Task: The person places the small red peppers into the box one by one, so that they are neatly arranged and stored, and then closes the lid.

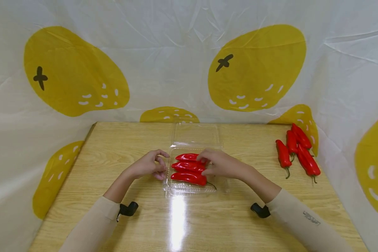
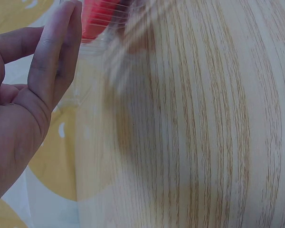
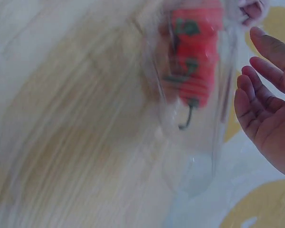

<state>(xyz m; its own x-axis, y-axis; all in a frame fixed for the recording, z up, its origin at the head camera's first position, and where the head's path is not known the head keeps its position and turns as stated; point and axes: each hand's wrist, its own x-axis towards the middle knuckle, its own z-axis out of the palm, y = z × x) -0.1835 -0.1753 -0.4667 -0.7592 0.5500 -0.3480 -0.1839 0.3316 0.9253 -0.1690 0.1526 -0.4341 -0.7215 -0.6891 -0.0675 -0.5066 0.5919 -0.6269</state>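
Observation:
Three red chili peppers [image 1: 189,177] lie side by side in a clear plastic clamshell box [image 1: 192,190], their green stems pointing right. The box's lid [image 1: 196,134] is folded back on the far side. My left hand [image 1: 151,164] is beside the box's left edge, fingers loosely bent and holding nothing; whether they touch the rim cannot be told. Above the stem ends hovers my right hand [image 1: 219,163], hiding part of the farther peppers in the head view. In the right wrist view, the right hand's fingers [image 3: 270,71] are relaxed and apart from the peppers [image 3: 197,57].
Several more red chili peppers [image 1: 306,159] lie in a loose group at the wooden table's [image 1: 119,140] far right corner. A white cloth with yellow fruit prints [image 1: 170,70] hangs behind and along both sides. Both wrists carry small black cameras [image 1: 260,210].

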